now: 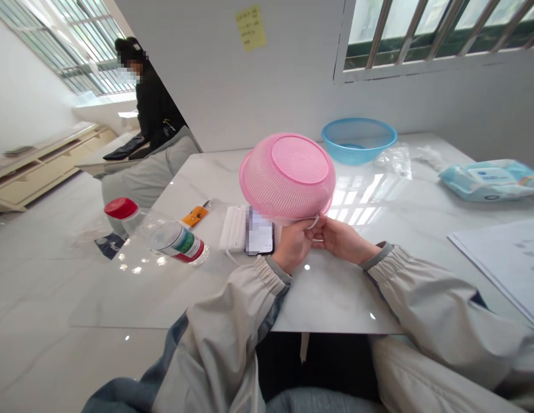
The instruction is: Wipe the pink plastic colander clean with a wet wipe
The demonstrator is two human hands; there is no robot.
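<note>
Left hand (291, 248) and right hand (345, 239) hold a tilted pink basket (288, 183), perhaps pinching a white cord (314, 222)

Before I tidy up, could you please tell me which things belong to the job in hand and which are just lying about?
Seemingly in use:
pink basket, tilted, at the left hand and right hand
white strip, by both hands

Apparently lying about:
blue basket, perhaps related
bottle
phone
white block
orange tag
clear plastic
wipes packet
papers
</note>
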